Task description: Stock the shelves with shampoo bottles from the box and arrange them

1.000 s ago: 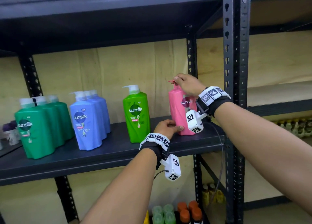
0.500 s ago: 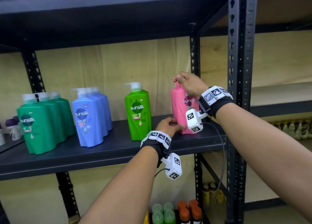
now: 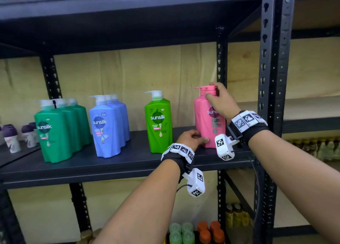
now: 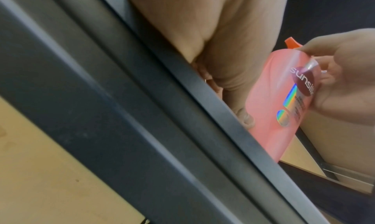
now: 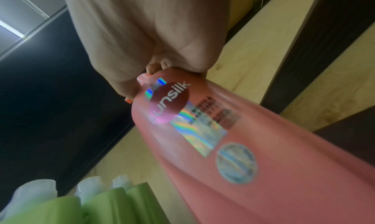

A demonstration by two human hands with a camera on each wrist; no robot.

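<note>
A pink Sunsilk shampoo bottle (image 3: 206, 118) stands upright at the right end of the dark metal shelf (image 3: 110, 162), label facing me. My right hand (image 3: 214, 94) grips its pink pump top from the right, fingers curled round the cap. My left hand (image 3: 199, 138) holds the bottle's lower left corner, thumb pressed on the front. The left wrist view shows the pink bottle (image 4: 274, 115) past the shelf edge, with my left thumb against it. In the right wrist view the pink bottle (image 5: 243, 147) fills the frame under my right hand (image 5: 142, 76).
A light green bottle (image 3: 159, 122), a row of blue bottles (image 3: 106, 126) and a row of dark green bottles (image 3: 53, 131) stand left of the pink one. A shelf upright (image 3: 272, 78) rises close on the right. Small purple-capped bottles (image 3: 11, 139) sit far left. More bottles (image 3: 195, 232) stand below.
My right hand has shifted from over the pump to its right side, so the nozzle now shows, pointing left. My left hand stays at the bottle's base.
</note>
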